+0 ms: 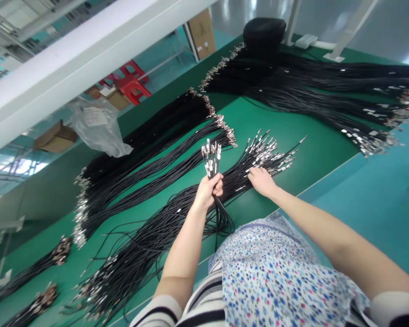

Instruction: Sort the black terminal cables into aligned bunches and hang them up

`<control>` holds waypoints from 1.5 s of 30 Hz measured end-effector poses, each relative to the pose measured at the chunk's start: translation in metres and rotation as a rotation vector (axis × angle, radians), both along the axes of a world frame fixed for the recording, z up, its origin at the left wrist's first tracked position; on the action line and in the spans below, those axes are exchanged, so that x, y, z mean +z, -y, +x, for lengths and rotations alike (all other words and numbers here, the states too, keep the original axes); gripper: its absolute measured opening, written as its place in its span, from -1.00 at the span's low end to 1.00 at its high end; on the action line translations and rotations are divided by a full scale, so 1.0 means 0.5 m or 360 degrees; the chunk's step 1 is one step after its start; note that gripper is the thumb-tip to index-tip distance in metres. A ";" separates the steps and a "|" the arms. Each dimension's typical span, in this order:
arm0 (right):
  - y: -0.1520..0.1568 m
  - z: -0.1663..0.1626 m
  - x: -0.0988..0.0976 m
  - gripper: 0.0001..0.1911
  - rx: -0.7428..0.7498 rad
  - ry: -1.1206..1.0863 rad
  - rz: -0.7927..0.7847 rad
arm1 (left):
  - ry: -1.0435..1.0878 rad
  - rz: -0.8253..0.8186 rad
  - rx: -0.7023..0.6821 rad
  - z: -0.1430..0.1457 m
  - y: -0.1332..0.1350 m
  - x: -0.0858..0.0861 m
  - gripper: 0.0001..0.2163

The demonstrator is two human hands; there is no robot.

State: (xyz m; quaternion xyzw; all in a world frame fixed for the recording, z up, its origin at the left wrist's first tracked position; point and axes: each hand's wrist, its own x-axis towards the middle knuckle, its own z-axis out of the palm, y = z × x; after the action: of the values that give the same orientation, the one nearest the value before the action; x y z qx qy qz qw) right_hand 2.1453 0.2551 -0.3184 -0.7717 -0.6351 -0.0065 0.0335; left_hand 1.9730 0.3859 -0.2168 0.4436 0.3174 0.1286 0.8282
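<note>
My left hand [209, 190] is closed in a fist round a bunch of black cables [221, 218]. Their silver ends with white labels [211, 156] stick up above the fist, and the lengths hang down in a loop below it. To the right, my right hand [261, 181] rests at the edge of a loose pile of black cables [170, 218], close to its labelled ends [264, 152]. Its fingers are curled together at a cable; the fingertips are partly hidden among the strands. The pile runs down to the lower left, where more metal ends fan out.
Sorted rows of black cables [150, 159] lie behind the pile on the green table [313, 141]. More cable bundles [313, 95] lie at the back right, and smaller ones [23, 272] at the lower left. A plastic bag [98, 125] hangs over the far edge. A white beam [88, 54] crosses above.
</note>
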 end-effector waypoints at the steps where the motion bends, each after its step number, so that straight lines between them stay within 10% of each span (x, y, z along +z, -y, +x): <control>1: -0.002 -0.003 0.005 -0.77 0.0050 0.0041 -0.0022 | -0.0002 0.0001 -0.0007 -0.001 0.001 -0.002 -0.74; 7: 0.013 -0.011 0.063 -0.80 0.0398 0.0061 -0.0170 | -0.0009 -0.0004 -0.0042 -0.003 0.012 -0.017 -0.74; 15: 0.034 -0.081 0.211 -0.75 0.0215 0.0128 0.0165 | -0.0016 0.0046 -0.0126 0.020 0.028 -0.030 -0.74; 25: 0.074 -0.171 0.144 -0.74 0.0537 -0.0070 0.0535 | -0.0058 0.0128 0.0058 0.023 -0.001 -0.012 -0.75; 34: 0.071 -0.138 0.116 -0.75 -0.0042 -0.0439 0.0576 | -0.0328 0.0491 -0.0240 0.063 0.089 -0.064 -0.73; 39: 0.084 -0.129 0.083 -0.79 -0.0377 -0.1296 0.0650 | -0.0379 0.0466 -0.0180 0.068 0.078 -0.071 -0.73; 45: 0.089 -0.023 0.020 -0.70 -0.1711 -0.2182 0.0939 | -0.0386 0.0295 -0.0130 0.062 0.071 -0.059 -0.73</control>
State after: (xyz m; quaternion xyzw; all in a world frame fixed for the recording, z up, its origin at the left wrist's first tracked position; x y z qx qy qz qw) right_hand 2.1338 0.2105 -0.3082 -0.7583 -0.0046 0.2760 0.5906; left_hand 2.0042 0.3505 -0.2465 0.5429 0.3836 0.0689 0.7439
